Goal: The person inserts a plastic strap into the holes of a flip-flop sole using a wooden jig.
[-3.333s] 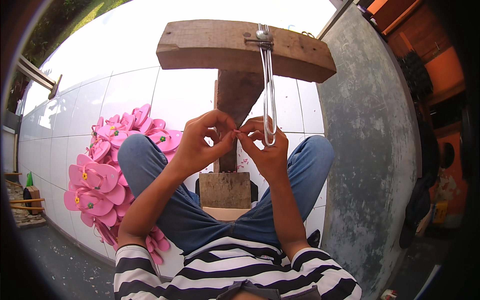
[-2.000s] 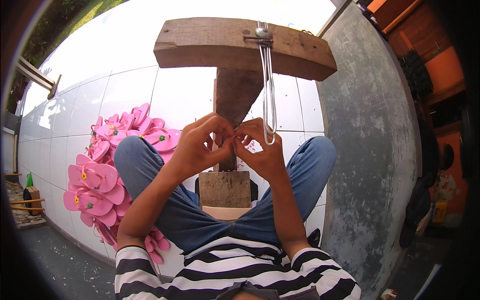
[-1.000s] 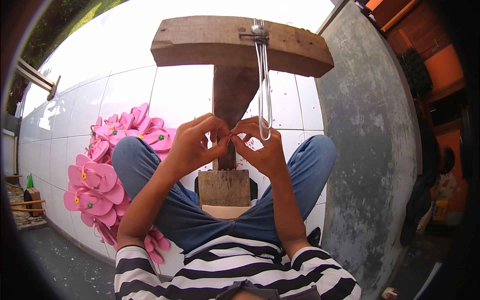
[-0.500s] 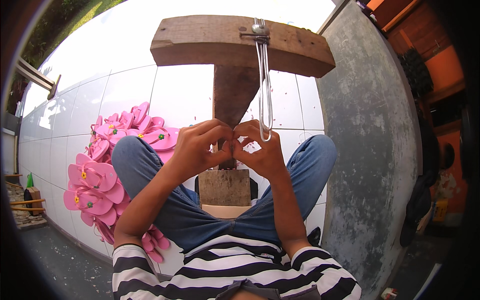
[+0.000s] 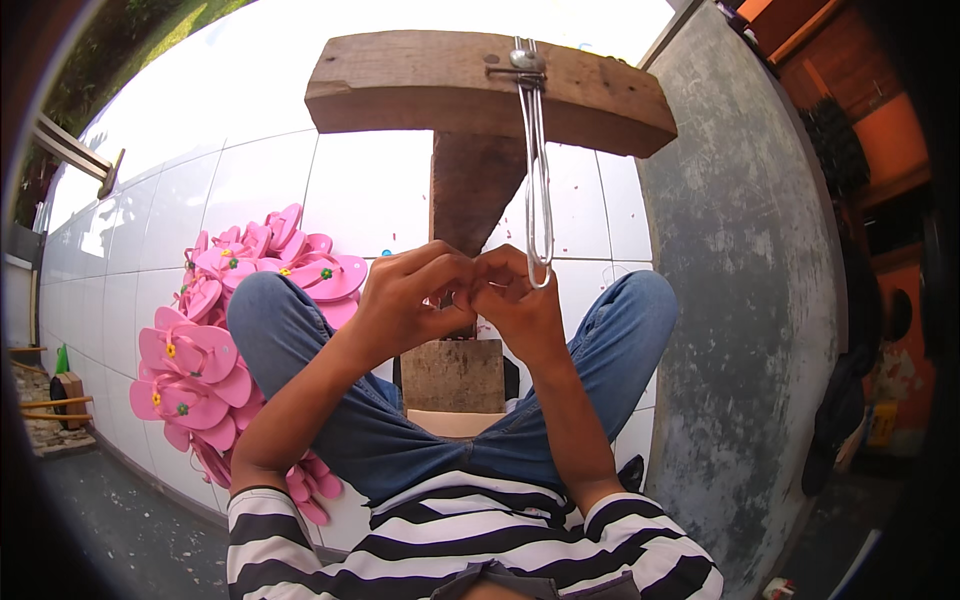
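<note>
My left hand (image 5: 405, 300) and my right hand (image 5: 515, 305) meet fingertip to fingertip in front of my knees. Together they pinch a small piece that the fingers hide. My right hand's fingers touch the lower end of a long, thin metal loop (image 5: 538, 170). The loop hangs from a screw on the crossbeam of a T-shaped wooden stand (image 5: 480, 85). The stand's post (image 5: 470, 190) rises between my legs from a wooden block (image 5: 452, 375). I sit in blue jeans and a striped shirt.
A pile of pink flip-flops (image 5: 215, 340) with small flower studs lies on the white tiled floor (image 5: 260, 170) by my left knee. A rough grey concrete wall (image 5: 740, 300) runs along my right. Dark footwear (image 5: 845, 410) lies beyond it.
Both hands have stayed pinched together and drifted slightly up and right, so that the right hand's fingers now reach the loop's lower end. The view has shifted a little.
</note>
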Motion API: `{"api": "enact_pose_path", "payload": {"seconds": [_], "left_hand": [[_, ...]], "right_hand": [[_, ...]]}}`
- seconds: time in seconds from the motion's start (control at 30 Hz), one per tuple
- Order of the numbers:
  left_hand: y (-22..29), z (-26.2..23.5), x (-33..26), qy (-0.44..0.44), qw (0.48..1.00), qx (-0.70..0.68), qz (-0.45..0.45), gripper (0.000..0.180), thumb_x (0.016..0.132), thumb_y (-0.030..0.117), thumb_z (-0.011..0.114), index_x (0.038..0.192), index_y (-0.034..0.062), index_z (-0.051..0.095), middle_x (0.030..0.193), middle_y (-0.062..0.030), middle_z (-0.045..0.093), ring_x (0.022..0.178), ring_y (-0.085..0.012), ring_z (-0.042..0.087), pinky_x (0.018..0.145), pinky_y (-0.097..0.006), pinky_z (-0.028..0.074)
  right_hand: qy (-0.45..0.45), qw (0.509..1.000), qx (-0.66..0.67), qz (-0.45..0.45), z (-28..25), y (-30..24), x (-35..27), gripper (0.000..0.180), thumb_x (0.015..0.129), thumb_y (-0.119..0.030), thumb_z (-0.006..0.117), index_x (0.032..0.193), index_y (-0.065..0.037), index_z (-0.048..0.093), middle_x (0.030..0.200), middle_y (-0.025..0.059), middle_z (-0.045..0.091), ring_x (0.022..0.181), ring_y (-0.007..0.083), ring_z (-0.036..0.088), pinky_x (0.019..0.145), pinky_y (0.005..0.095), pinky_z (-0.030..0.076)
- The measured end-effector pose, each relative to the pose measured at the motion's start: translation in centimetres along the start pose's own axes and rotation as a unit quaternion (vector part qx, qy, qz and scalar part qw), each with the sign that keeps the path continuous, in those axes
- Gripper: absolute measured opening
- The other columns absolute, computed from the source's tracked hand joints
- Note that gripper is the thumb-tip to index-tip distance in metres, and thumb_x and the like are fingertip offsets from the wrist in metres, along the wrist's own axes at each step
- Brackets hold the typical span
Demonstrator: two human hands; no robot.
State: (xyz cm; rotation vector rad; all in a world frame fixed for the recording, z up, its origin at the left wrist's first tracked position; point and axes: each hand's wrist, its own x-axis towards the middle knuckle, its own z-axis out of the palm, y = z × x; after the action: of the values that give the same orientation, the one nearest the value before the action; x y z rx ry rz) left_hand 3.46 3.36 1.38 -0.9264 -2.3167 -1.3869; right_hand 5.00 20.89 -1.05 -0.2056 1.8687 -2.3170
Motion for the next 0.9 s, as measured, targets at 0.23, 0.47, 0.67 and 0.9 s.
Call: {"api": "enact_pose_path", "payload": {"seconds": [0.23, 0.47, 0.67, 0.9], "left_hand": [[-0.3, -0.5, -0.2, 0.031, 0.994, -0.097, -0.029, 0.021, 0.071, -0.009, 0.064, 0.09, -0.0022, 0.062, 0.091, -0.0117, 0.067, 0.079, -0.0162, 0.07, 0.064, -0.027, 0.06], [-0.8, -0.2, -0.7, 0.001, 0.967, -0.23, -0.112, 0.02, 0.081, -0.005, 0.065, 0.1, -0.0017, 0.058, 0.102, -0.0128, 0.064, 0.083, -0.0131, 0.067, 0.064, -0.027, 0.061], [-0.9, -0.2, -0.7, 0.016, 0.919, -0.345, -0.192, 0.015, 0.087, -0.003, 0.065, 0.098, 0.0009, 0.056, 0.099, -0.0077, 0.063, 0.083, -0.0093, 0.063, 0.063, -0.023, 0.057], [-0.6, -0.4, -0.6, 0.002, 0.899, -0.376, -0.227, 0.012, 0.089, -0.004, 0.065, 0.097, 0.0002, 0.056, 0.098, -0.0066, 0.062, 0.083, -0.0071, 0.062, 0.061, -0.022, 0.058]], "right_hand": [[0.052, 0.991, 0.125, -0.018, -3.6, -1.2, 0.8, 0.009, 0.092, -0.003, 0.049, 0.088, -0.001, 0.057, 0.088, 0.0124, 0.065, 0.088, 0.0232, 0.07, 0.08, 0.0373, 0.061], [0.005, 0.998, -0.022, -0.051, -0.7, -0.8, 0.2, 0.018, 0.094, -0.01, 0.067, 0.108, 0.0, 0.064, 0.1, 0.0084, 0.066, 0.088, 0.0173, 0.068, 0.072, 0.0293, 0.058], [0.039, 0.96, -0.194, -0.197, -0.4, -1.4, 0.1, 0.027, 0.084, -0.002, 0.077, 0.11, -0.002, 0.071, 0.108, 0.0114, 0.067, 0.09, 0.0173, 0.069, 0.073, 0.0279, 0.057], [0.014, 0.95, -0.214, -0.228, -0.7, -0.7, 0.3, 0.025, 0.086, -0.003, 0.075, 0.11, -0.006, 0.073, 0.107, 0.0105, 0.07, 0.088, 0.0164, 0.07, 0.067, 0.0276, 0.057]]}}
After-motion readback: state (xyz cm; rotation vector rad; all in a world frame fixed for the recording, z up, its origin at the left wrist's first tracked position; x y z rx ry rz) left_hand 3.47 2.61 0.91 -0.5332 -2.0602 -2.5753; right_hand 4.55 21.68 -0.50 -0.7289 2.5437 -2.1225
